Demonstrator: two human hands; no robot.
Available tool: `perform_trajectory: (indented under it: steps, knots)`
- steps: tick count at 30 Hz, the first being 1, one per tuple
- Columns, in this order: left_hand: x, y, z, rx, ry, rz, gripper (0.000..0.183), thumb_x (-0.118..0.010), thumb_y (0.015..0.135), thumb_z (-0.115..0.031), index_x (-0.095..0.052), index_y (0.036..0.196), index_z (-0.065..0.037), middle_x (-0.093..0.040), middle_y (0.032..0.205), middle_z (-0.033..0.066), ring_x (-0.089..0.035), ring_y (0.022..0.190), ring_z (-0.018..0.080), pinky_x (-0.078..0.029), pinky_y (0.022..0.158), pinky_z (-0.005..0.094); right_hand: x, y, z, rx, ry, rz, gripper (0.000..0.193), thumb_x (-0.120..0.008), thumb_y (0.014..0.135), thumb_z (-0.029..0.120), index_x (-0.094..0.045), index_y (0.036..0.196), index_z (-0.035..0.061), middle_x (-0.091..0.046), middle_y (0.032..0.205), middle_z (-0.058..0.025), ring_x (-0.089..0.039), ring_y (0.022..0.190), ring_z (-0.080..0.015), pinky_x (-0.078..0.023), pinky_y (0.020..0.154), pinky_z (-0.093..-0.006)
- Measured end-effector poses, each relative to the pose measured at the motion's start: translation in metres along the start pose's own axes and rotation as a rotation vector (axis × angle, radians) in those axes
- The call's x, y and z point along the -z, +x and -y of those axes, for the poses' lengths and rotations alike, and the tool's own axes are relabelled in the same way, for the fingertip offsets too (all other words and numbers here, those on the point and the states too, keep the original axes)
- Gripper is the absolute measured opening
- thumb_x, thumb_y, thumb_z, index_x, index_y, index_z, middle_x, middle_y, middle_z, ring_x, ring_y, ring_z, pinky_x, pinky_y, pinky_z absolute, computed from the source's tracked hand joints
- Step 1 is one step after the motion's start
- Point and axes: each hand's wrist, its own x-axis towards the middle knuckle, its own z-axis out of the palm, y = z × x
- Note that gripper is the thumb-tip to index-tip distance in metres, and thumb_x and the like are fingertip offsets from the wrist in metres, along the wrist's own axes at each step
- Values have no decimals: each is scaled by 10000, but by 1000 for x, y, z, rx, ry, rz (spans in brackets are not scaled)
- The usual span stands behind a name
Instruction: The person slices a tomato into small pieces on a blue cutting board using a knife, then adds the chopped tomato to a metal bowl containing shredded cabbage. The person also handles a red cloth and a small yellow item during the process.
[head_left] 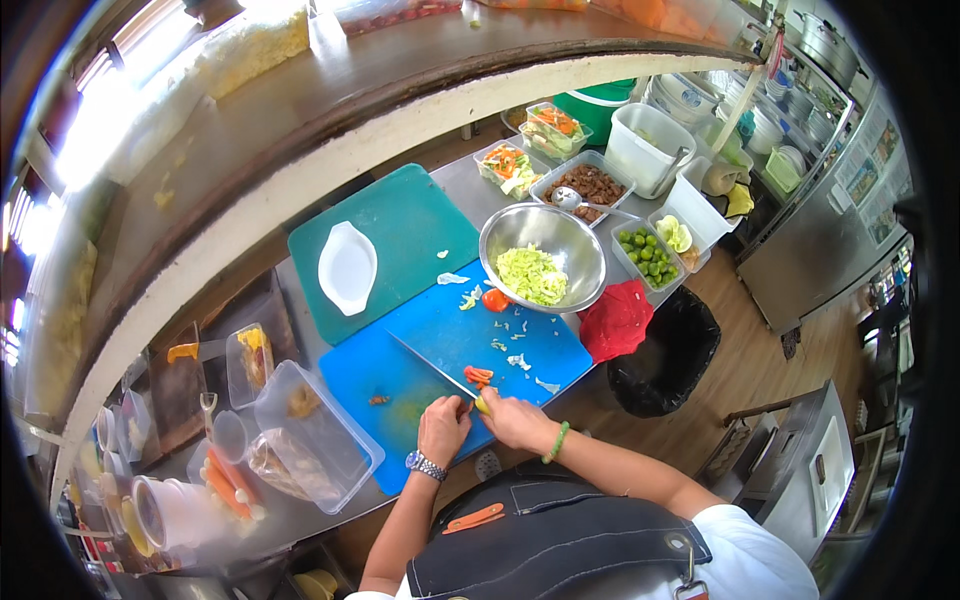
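Observation:
My right hand grips a kitchen knife by its yellow handle, the long blade slanting away to the left over a blue cutting board. Close beside the knife's heel, my left hand has its fingers curled in; what they hold, if anything, is hidden. Just beyond the handle lie cut red-orange pieces, perhaps tomato. A red tomato and scattered pale green scraps rest farther up the board. Behind them, a steel bowl holds chopped pale green leaves.
A green board bears a white oval dish. To the right are a tub of limes, a red cloth and a black-lined bin. Clear plastic tub stands left; a shelf edge spans above.

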Motion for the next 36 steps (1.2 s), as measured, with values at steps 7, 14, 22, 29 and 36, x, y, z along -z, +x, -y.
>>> perform_trajectory:
  steps: [7,14,22,29,36]
  knots:
    - [6,-5,0,4,41,-5,85,-706,752,-63,-680,811,-7,-664,809,152,-657,749,326,-532,702,414,-3,1,2,-111,-38,130,332,-517,974,262,-408,1180,26,-680,888,-291,-667,833,-484,-533,713,-572]
    - [4,-4,3,-40,56,-37,109,-705,777,-100,-664,795,-1,-634,774,160,-647,722,327,-526,682,418,-17,3,5,-135,-63,156,324,-545,965,262,-407,1137,25,-666,853,-309,-665,819,-483,-530,703,-578]
    - [2,-11,-16,-162,104,-72,467,-849,667,-411,-620,942,-112,-574,997,89,-533,999,293,-407,839,422,32,11,-42,118,52,-14,335,-585,963,300,-450,1129,43,-668,875,-290,-641,850,-490,-507,719,-569]
    - [20,22,-43,-180,257,-316,550,-799,739,-459,-567,1097,-112,-534,1155,124,-492,1074,299,-353,904,440,50,-25,-55,132,123,-197,319,-599,956,279,-439,1122,59,-662,835,-269,-629,798,-494,-501,663,-556]
    - [32,78,-14,-525,422,152,186,-743,754,-226,-656,885,-127,-640,938,57,-572,976,282,-446,885,420,-8,-31,-47,88,38,208,341,-569,950,402,-538,1093,94,-682,892,-244,-675,833,-417,-523,717,-515]
